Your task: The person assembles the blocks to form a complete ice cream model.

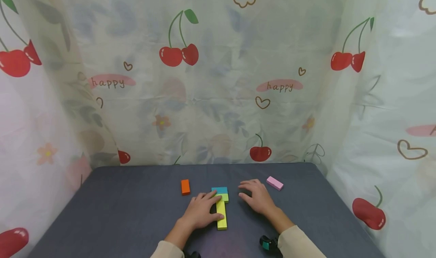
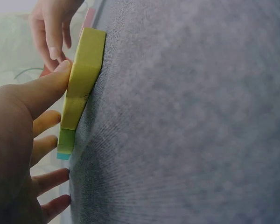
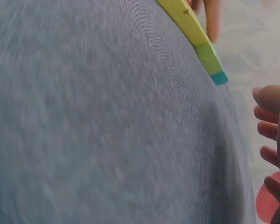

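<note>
A long yellow block (image 1: 222, 221) lies lengthwise on the dark table. At its far end a lime green block (image 1: 225, 198) lies crosswise, and a blue block (image 1: 222, 190) sits right behind that one. My left hand (image 1: 201, 211) spreads over this row from the left, its thumb resting on the yellow block and its fingertips over the green and blue blocks. Off to the right, my right hand (image 1: 257, 198) hovers with loosely bent fingers and nothing in them, its fingertips pointing toward the row.
An orange block (image 1: 185, 187) lies left of the row. Beyond the right hand there is a pink block (image 1: 274, 183). A cloth printed with cherries (image 1: 260, 154) hangs behind the table (image 1: 136, 212) and along both sides. A black wrist device (image 1: 267, 243) shows at the right sleeve.
</note>
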Available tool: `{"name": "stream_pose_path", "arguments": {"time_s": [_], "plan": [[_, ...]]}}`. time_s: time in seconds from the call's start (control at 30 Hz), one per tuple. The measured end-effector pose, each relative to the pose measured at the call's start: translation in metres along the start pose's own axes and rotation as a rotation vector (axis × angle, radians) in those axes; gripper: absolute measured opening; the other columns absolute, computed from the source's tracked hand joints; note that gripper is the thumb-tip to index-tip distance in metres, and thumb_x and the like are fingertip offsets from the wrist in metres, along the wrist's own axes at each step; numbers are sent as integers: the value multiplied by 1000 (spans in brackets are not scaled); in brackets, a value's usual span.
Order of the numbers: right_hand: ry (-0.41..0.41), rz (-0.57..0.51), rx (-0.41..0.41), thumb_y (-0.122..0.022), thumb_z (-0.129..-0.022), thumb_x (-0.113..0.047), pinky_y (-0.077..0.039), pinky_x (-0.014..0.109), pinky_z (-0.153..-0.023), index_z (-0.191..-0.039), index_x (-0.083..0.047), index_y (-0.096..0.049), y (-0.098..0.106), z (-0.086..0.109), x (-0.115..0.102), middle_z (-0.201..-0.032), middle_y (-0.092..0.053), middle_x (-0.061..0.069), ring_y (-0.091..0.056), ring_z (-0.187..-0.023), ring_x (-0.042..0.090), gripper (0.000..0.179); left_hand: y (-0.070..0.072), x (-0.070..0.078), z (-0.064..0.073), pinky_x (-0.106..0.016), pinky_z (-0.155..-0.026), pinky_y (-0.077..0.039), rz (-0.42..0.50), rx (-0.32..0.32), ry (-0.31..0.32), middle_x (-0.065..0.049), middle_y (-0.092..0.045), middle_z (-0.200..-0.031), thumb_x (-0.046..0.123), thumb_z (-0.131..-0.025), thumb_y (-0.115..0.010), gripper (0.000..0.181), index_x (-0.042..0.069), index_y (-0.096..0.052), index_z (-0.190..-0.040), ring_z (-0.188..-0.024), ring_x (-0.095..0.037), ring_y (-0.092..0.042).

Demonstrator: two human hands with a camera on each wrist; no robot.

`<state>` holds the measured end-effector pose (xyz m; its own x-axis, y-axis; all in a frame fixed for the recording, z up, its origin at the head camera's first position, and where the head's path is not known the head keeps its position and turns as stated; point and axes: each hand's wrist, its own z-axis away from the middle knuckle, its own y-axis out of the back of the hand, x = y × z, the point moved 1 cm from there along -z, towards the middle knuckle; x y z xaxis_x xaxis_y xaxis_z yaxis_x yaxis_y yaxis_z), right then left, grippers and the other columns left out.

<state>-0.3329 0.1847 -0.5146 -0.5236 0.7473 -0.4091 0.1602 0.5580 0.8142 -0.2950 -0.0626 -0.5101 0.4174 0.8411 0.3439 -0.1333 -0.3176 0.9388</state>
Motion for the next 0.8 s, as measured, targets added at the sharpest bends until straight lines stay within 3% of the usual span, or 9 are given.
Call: {"name": "stream_pose_path", "arguments": {"time_s": [0.43,0.8], "plan": [[-42,79,87,-75,-86,-20,-38,54,-98,-112,-8,-73,23,6,29,-118,-67,6,-54,-113,30,29,3,2,2,-58,-99,-33,27,-6,0,0,-41,-150,61,-84,-65,69,27,-53,-142,-129,-33,-42],[-132,200,87,-74,-86,-24,-37,59,-94,-114,-10,-72,32,18,44,-118,-67,7,-51,-117,35,32,2,2,2,-57,-98,-34,23,-8,-4,0,-41,-150,61,-84,-65,69,27,-53,-142,-128,-32,-42]]}}
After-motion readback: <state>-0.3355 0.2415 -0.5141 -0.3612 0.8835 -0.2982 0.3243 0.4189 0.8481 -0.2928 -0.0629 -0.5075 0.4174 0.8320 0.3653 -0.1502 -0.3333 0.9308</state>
